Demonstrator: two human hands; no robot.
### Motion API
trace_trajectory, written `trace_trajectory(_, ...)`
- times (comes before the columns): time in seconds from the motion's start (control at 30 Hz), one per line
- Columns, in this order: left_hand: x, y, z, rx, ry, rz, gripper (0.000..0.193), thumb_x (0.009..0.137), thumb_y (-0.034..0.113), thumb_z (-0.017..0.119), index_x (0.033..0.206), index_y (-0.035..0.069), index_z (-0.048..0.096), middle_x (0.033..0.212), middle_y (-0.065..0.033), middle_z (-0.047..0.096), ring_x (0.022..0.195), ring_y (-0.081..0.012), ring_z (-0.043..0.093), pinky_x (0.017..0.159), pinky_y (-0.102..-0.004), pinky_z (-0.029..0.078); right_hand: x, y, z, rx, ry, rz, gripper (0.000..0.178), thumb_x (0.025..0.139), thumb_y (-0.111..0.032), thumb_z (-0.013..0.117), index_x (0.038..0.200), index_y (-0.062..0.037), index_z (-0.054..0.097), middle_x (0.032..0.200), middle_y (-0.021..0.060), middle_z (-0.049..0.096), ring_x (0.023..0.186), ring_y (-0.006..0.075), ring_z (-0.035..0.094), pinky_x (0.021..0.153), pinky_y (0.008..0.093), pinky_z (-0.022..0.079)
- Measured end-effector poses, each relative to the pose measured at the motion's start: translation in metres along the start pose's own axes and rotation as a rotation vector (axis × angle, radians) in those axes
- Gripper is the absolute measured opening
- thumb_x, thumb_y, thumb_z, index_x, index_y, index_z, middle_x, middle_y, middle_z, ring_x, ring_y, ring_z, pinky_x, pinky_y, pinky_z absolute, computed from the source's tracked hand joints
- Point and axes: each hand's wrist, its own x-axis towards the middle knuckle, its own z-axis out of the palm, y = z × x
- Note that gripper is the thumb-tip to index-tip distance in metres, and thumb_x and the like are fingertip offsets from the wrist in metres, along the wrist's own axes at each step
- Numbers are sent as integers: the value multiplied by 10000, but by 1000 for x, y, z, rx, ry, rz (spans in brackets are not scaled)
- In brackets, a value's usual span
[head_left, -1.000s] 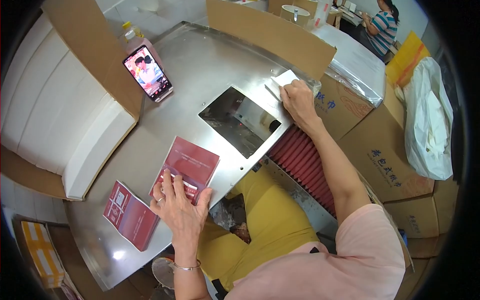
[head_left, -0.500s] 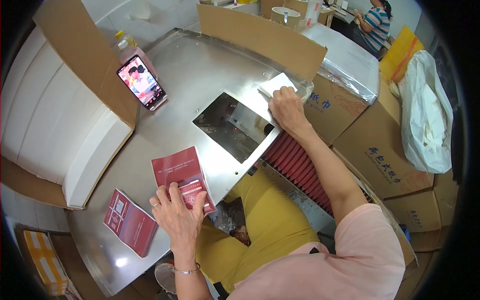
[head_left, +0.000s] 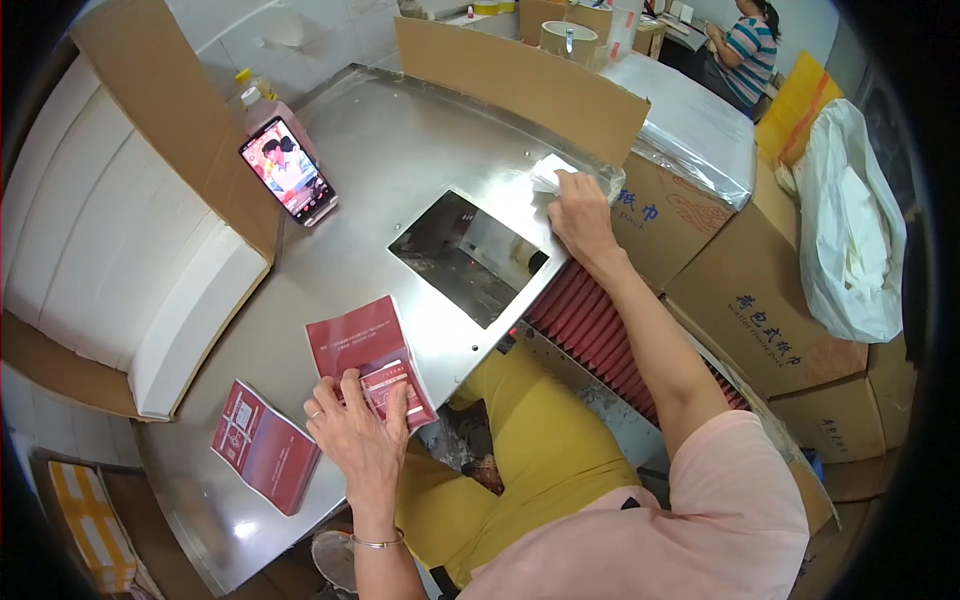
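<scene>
My left hand (head_left: 358,430) rests on a stack of red printed paper wrappers (head_left: 350,332) near the table's front edge. Its thumb and fingers curl around the top one, partly covering it. To its left lies a second stack of red wrappers (head_left: 268,450), untouched. Past the rectangular opening in the metal table, my right hand (head_left: 583,215) pinches a folded white paper tissue (head_left: 548,174) near the table's right edge. The fingertips hide part of the tissue.
A lit phone (head_left: 288,172) leans on a bottle. The opening (head_left: 468,258) is cut into the metal table. An open carton of white stacks (head_left: 70,230) stands left. Red packs (head_left: 600,330) line up below my right forearm; cartons (head_left: 770,300) stand right. A person sits far back.
The white tissue, flatter before, now looks bunched and narrower in my right hand, which has shifted slightly. My left hand stays on the wrappers, its fingers barely moved.
</scene>
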Motion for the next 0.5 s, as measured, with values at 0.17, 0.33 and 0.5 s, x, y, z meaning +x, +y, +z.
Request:
trace_trajectory(0.17,1,0,1,2,2,0,581,818,514,729,1139,39,632,1126,-187,549,1005,-356,517,820,-466,433,1,14,2,158,107,6,283,851,-84,639,1119,7,649,919,203,645,872,374,609,806,478,501)
trace_trajectory(0.33,1,0,1,3,2,2,566,820,491,740,1138,36,632,1121,-186,548,998,-353,515,812,-463,435,4,10,-6,226,82,77,240,922,-127,625,1132,-15,653,848,210,652,808,394,622,756,474,501)
trace_trajectory(0.5,1,1,0,4,17,6,553,819,474,747,1136,36,634,1119,-184,550,994,-353,516,809,-464,438,2,13,-4,232,84,94,293,883,-124,643,1150,-4,648,871,230,650,825,400,627,756,477,502)
